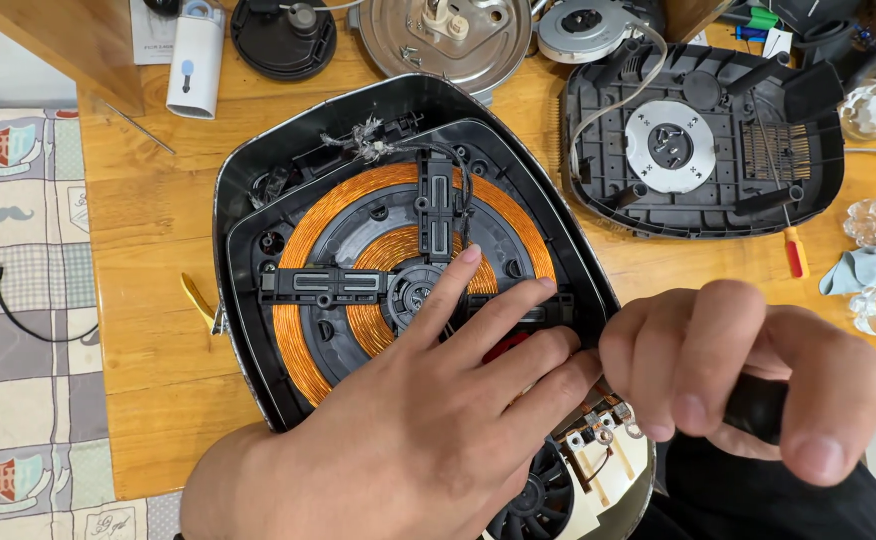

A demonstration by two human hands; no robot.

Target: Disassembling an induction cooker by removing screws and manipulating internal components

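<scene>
An opened induction cooker (258,215) lies on the wooden table, its copper coil (303,340) and black plastic cross frame (333,285) exposed. My left hand (428,420) rests flat on the coil, fingers spread over its centre and right side. My right hand (748,375) is closed around a black tool handle (753,405) at the cooker's right edge, just above a circuit board with metal terminals (598,430). The tool's tip is hidden behind my fingers. A black fan (538,505) shows at the bottom.
A second black base with a round silver disc (670,145) lies at upper right, an orange-handled screwdriver (794,250) beside it. Round metal and black parts (448,35) sit at the back, a white bottle (196,60) at upper left. A patterned cloth (18,300) covers the left.
</scene>
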